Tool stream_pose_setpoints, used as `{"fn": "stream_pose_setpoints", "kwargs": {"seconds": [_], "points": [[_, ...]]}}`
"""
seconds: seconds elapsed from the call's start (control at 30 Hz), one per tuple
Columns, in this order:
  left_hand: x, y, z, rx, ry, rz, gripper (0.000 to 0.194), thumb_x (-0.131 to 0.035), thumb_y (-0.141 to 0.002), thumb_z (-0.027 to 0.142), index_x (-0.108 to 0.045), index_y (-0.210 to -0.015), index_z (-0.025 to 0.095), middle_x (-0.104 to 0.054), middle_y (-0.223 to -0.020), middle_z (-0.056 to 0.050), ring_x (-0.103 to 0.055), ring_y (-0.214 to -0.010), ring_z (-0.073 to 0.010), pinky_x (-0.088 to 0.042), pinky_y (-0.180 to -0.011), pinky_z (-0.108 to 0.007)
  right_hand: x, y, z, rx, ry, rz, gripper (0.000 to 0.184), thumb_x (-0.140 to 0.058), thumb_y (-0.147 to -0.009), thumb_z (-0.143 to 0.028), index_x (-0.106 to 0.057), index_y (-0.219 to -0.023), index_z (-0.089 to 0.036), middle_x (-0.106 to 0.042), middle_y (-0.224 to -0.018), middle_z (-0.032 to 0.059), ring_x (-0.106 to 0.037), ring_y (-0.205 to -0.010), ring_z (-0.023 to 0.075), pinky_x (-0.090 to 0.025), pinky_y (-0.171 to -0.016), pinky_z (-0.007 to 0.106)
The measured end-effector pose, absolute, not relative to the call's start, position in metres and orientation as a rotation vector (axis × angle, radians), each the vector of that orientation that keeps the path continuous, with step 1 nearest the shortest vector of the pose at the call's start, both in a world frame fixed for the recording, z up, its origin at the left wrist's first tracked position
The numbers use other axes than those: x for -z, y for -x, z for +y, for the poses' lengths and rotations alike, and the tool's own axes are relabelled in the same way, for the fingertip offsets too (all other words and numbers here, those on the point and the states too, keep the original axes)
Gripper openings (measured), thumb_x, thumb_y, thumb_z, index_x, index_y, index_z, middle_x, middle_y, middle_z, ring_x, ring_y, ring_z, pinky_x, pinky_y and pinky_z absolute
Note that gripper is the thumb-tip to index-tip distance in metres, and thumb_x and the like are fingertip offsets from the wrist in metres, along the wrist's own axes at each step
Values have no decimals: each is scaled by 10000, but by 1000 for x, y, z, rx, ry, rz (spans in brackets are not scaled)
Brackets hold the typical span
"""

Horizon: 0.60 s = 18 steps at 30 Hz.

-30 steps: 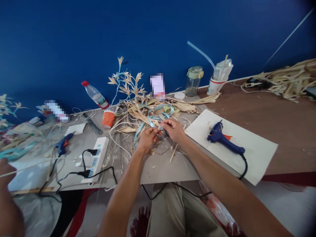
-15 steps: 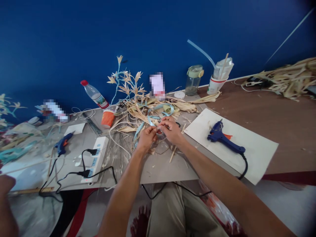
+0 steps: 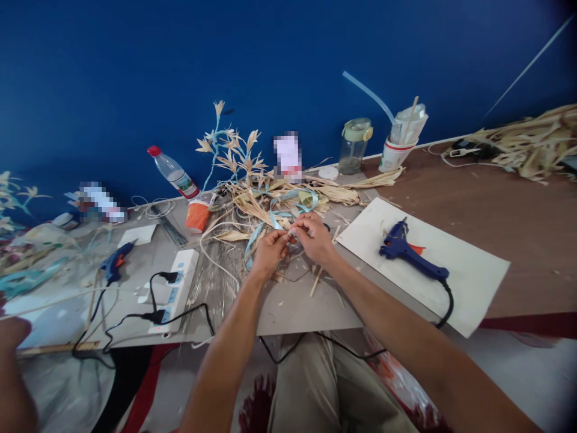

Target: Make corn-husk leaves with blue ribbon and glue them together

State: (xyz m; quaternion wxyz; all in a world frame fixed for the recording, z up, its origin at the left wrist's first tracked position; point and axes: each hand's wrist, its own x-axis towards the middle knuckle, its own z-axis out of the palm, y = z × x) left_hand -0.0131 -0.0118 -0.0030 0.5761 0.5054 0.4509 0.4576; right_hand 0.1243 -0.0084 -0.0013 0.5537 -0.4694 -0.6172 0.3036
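Note:
My left hand (image 3: 270,249) and my right hand (image 3: 312,236) meet over the middle of the table, fingertips pinched close together. Between them is a small pale bit, mostly hidden by the fingers and too small to name. Light blue ribbon (image 3: 253,243) lies just left of and behind my hands. Behind them spreads a heap of dried corn husks (image 3: 333,191). A branch of husk flowers (image 3: 229,159) with blue-wrapped stems rises from the back. Beneath my right wrist rests a thin wooden stick (image 3: 317,281).
A blue glue gun (image 3: 412,257) lies on white board (image 3: 473,270) at right; another glue gun (image 3: 115,263) lies left. A power strip (image 3: 177,294) with black cords, an orange cup (image 3: 197,216), a tilted bottle (image 3: 175,174) and a jar (image 3: 354,147) stand around. Another person's arm (image 3: 15,373) shows far left.
Almost nothing differs: my fingers shift very slightly around the small pale bit, both hands staying together in the same place.

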Motion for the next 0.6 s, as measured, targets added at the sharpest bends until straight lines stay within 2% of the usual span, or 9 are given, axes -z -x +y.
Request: {"fn": "stream_pose_setpoints", "kwargs": {"seconds": [0.6], "points": [[4,9,-12,-1089,-1212,1108,285,-672,-693,411,-608,-753,141,-603,-650,3,-362,-397,-30,-247,-394,-192,5,-118,-9,-674,1139,-1405,114,-523,-777,-247,-578,-699,-185,-504,-900,60,-510,-850,169,-468,-758,315]]}}
